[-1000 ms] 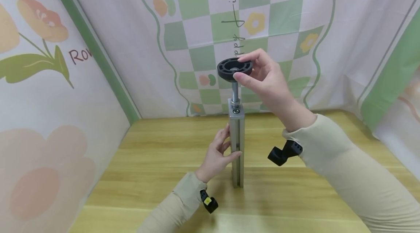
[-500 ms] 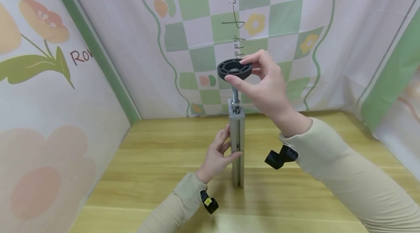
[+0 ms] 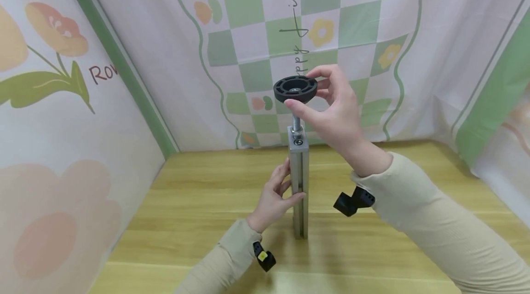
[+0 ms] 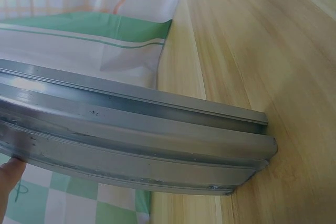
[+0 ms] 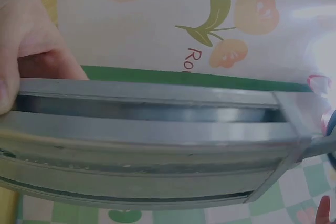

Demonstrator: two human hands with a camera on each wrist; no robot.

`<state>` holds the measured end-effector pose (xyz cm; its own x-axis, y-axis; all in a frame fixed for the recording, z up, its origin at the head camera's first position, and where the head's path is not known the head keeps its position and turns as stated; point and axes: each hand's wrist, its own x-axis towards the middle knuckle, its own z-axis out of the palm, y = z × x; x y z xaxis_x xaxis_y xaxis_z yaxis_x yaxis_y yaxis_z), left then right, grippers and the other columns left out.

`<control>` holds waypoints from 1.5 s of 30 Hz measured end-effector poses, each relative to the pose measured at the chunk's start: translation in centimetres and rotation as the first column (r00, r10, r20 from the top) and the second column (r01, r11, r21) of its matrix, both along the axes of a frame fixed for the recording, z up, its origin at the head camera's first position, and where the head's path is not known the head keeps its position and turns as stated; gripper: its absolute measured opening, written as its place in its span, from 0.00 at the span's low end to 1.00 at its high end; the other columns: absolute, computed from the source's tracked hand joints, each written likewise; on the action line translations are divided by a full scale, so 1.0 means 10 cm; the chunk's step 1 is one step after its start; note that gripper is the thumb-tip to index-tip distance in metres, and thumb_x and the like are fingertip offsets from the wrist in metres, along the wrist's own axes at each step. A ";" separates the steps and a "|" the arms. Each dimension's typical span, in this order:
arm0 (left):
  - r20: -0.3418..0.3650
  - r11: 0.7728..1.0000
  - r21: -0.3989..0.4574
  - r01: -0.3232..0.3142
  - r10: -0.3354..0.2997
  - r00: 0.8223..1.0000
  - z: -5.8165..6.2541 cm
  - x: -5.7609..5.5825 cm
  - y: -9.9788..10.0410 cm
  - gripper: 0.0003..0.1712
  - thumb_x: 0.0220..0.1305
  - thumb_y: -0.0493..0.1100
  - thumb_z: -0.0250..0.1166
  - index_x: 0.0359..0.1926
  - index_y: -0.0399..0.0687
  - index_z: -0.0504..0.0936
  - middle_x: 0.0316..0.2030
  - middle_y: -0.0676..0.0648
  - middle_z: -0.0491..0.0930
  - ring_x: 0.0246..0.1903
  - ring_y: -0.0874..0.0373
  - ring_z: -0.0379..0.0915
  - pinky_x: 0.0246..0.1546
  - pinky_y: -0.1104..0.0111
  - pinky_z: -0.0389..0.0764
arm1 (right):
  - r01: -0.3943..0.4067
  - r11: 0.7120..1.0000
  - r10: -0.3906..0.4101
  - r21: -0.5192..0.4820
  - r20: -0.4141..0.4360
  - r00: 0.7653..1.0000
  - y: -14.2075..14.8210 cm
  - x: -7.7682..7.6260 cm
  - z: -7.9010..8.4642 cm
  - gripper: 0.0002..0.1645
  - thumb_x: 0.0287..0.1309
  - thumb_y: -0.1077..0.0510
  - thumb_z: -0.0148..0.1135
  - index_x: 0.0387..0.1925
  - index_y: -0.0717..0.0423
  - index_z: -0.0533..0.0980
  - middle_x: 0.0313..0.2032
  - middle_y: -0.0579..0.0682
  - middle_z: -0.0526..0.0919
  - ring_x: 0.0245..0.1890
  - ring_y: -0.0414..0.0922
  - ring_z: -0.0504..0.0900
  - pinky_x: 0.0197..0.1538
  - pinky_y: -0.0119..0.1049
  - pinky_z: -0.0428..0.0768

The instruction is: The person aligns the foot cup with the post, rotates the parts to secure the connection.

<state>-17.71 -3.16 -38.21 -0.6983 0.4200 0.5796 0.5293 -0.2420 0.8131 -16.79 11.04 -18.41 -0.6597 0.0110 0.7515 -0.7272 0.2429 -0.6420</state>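
Observation:
An aluminium extrusion (image 3: 295, 170) stands upright on the wooden table, with slots running down its sides. Its top carries an end plate (image 3: 304, 144), from which a threaded bolt (image 3: 296, 122) with a nut rises to a black round levelling foot (image 3: 281, 93). My right hand (image 3: 339, 114) pinches the foot's rim, thumb in front and fingers behind. Lower down, my left hand (image 3: 271, 202) grips the extrusion between thumb and fingers. The left wrist view has the extrusion's lower end (image 4: 210, 140) meeting the table. In the right wrist view, the left hand (image 5: 31, 40) holds the extrusion.
The wooden tabletop (image 3: 198, 183) spreads around the extrusion. Behind it hangs a green-and-white checked curtain (image 3: 244, 4), and a flower-printed curtain (image 3: 132, 54) closes the left side. Each wrist wears a black camera mount (image 3: 354, 200).
My right thumb has shifted left along the front of the foot's rim, and the fingers have moved slightly back around it. The left hand keeps its place on the extrusion.

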 end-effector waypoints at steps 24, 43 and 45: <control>-0.023 1.000 -0.011 -0.016 0.016 1.000 -0.02 -0.01 0.01 0.53 0.56 0.23 0.62 0.74 0.61 0.49 0.62 0.33 0.58 0.62 0.64 0.60 0.60 0.47 0.68 | -0.801 0.465 0.883 -0.376 0.126 0.453 0.18 -0.40 -0.10 0.18 0.65 0.50 0.46 0.53 0.47 0.71 0.51 0.52 0.71 0.50 0.46 0.73 0.55 0.41 0.72; -0.027 1.000 0.005 -0.001 0.002 1.000 -0.03 -0.02 0.00 0.53 0.56 0.24 0.63 0.72 0.70 0.51 0.63 0.31 0.57 0.62 0.64 0.59 0.61 0.48 0.68 | -0.689 0.650 0.748 -0.321 0.109 0.654 0.19 -0.36 -0.13 0.13 0.62 0.50 0.56 0.47 0.44 0.73 0.49 0.51 0.72 0.49 0.43 0.74 0.54 0.38 0.71; -0.030 1.000 0.005 -0.001 0.002 1.000 -0.02 -0.02 0.00 0.54 0.56 0.24 0.63 0.71 0.75 0.51 0.63 0.31 0.57 0.62 0.64 0.59 0.61 0.49 0.68 | -0.658 0.687 0.712 -0.309 0.106 0.694 0.19 -0.33 -0.12 0.12 0.61 0.50 0.58 0.46 0.43 0.73 0.48 0.51 0.73 0.49 0.43 0.74 0.55 0.37 0.71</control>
